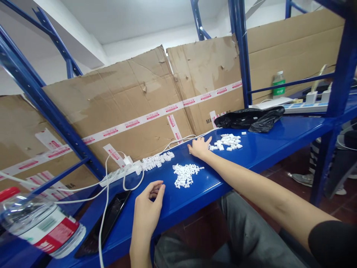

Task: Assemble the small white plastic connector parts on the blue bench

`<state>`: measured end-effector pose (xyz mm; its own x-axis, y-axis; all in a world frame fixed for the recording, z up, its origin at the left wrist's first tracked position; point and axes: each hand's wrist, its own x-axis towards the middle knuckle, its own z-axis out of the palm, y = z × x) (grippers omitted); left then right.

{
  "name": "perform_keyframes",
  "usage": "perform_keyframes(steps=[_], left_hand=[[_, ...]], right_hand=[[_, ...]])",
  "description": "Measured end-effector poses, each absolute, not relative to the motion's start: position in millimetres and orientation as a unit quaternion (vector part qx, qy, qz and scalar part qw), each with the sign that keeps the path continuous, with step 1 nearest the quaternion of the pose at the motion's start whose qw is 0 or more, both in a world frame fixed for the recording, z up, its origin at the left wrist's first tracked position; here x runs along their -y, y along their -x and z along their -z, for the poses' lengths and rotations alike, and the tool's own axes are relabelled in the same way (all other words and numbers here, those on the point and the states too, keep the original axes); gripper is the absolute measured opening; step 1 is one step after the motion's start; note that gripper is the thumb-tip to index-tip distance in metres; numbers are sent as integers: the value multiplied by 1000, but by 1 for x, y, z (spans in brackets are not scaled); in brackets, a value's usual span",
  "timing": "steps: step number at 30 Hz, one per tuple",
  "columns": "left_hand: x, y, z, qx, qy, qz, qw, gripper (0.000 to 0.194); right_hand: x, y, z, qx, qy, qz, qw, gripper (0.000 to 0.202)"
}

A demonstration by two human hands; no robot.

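My left hand (149, 208) hovers over the front edge of the blue shelf, with its fingers curled and the thumb tip close to the index tip. Whatever may be between those fingertips is too small to make out. To its right lies a pile of tiny white plastic parts (184, 175). My right hand (199, 148) is stretched out on the far side of the shelf with its fingers spread. Just right of it is a heap of larger white plastic pieces (229, 141). Another row of small white parts (157, 160) lies along the back, between the two hands.
A white power strip (121, 173) with trailing cables runs along the back left. Beside my left arm are a black tray (104, 223) and a large water bottle (44, 227). At the back right lies a black plastic bag (251, 118). Blue posts and cardboard enclose the shelf (295, 130).
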<state>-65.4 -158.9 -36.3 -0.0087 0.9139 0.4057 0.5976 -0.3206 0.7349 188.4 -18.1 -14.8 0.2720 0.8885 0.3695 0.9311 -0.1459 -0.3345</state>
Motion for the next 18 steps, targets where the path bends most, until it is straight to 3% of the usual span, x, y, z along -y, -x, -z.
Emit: perform_keyframes(steps=[2, 4, 6, 18], left_hand=[[159, 65, 36, -554, -682, -441, 182, 46], [159, 65, 35, -556, -682, -438, 184, 46], [159, 65, 35, -560, -682, -434, 183, 47], [161, 64, 33, -560, -683, -435, 174, 46]], right_hand=[[22, -188, 13, 572, 779, 70, 247, 72], [23, -187, 13, 541, 813, 31, 214, 92], [21, -186, 15, 535, 825, -29, 182, 99], [16, -195, 11, 660, 717, -6, 223, 38]])
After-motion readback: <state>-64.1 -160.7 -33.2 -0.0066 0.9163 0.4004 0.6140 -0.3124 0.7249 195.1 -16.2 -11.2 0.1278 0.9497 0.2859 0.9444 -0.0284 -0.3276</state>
